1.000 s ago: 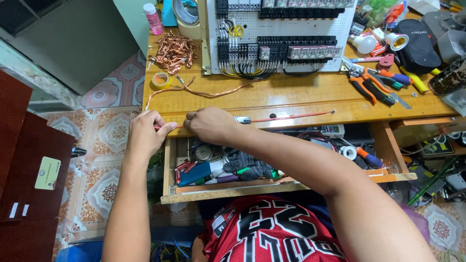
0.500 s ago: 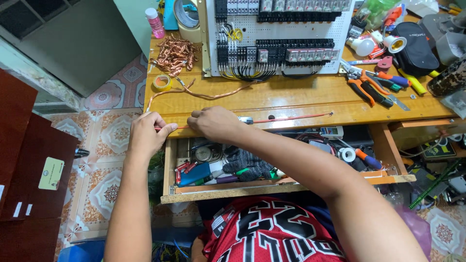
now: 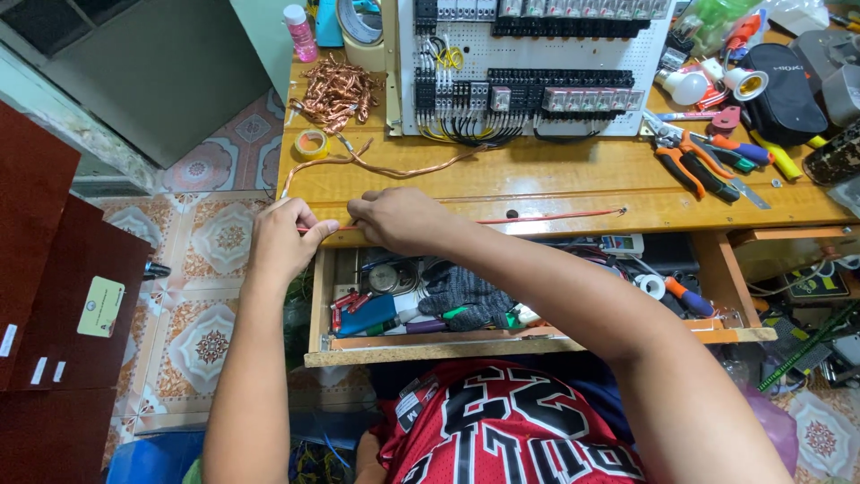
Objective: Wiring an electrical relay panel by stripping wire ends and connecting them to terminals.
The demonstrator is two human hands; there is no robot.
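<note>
My left hand (image 3: 285, 237) and my right hand (image 3: 399, 218) sit close together at the front edge of the wooden table (image 3: 555, 179), fingers curled tight and pinching a thin red wire (image 3: 546, 216) between them. The wire runs straight along the table's front edge, away to the right of my right hand, smooth and slender against the glossy yellow wood. Behind my hands a bare twisted copper strand (image 3: 385, 168) snakes across the table toward a tangled heap of copper scraps (image 3: 338, 91). A white perforated panel (image 3: 537, 63) with black blocks stands at the back. Orange-handled pliers (image 3: 685, 161) lie to the right. Below, the open drawer (image 3: 537, 345) holds a knitted grey glove (image 3: 466, 291) among tools.
</note>
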